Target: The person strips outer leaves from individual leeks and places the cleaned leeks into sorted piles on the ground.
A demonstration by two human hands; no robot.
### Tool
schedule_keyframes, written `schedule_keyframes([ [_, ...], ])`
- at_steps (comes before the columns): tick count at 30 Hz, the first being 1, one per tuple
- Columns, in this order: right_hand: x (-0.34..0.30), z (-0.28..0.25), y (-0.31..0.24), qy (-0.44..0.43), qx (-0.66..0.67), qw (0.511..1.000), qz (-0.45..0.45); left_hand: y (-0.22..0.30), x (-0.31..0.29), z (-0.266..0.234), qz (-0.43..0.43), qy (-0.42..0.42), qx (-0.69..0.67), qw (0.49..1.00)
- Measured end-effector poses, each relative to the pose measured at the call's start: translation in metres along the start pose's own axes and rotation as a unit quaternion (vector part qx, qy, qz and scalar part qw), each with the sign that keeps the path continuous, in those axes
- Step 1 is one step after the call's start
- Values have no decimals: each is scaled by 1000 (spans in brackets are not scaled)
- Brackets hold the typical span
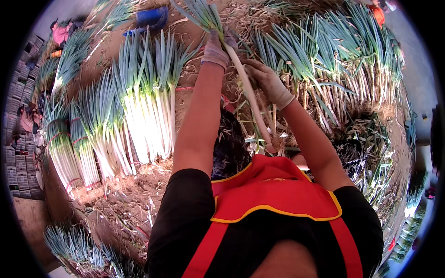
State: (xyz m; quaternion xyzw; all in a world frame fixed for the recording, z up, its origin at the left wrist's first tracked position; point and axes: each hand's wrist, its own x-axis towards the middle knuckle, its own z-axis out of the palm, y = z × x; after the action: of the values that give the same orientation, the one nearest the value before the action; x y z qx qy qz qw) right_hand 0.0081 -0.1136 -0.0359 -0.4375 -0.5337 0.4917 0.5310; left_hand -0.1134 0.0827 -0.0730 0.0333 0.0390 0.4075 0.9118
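The person holds one long green onion [248, 90] in both hands, out in front of their chest. The left hand [214, 50] wears a thin glove, and its fingers are clenched around the onion high up, where the white stalk turns into green leaves. The right hand [268, 82], gloved too, sits lower down, and its fingers are grasping the white stalk near its middle. The onion slants from the leaves at the top down to its root end [270, 147], which hangs just above the person's red apron [273, 194].

On the ground to the left lie rows of cleaned green onions [143, 111], white ends toward the person and green tops away. Some of these are tied in bundles [69, 153] with thin red bands. To the right is a big heap of untrimmed green onions [333, 60] with dry roots and brown skins. Loose peelings [130, 199] cover the dirt floor near the person's left arm. A blue tool or container [150, 18] lies at the far edge, above the cleaned rows. Far off at the top left corner, someone in pink [60, 32] is near more onions.
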Motion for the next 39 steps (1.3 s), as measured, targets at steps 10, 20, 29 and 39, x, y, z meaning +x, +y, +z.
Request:
schedule_keyframes([
  [10,-188,-33,80,-125,-397,871,262,48,-11,-24,85,-22,63,994],
  [20,-103,-19,28,-102,24,976,190,27,-7,-18,134,-77,103,983],
  [29,-82,-19,22,62,208,956,200,-48,-18,53,47,99,245,963],
  [39,-91,25,-30,149,-8,977,156,-35,9,13,69,121,209,968],
])
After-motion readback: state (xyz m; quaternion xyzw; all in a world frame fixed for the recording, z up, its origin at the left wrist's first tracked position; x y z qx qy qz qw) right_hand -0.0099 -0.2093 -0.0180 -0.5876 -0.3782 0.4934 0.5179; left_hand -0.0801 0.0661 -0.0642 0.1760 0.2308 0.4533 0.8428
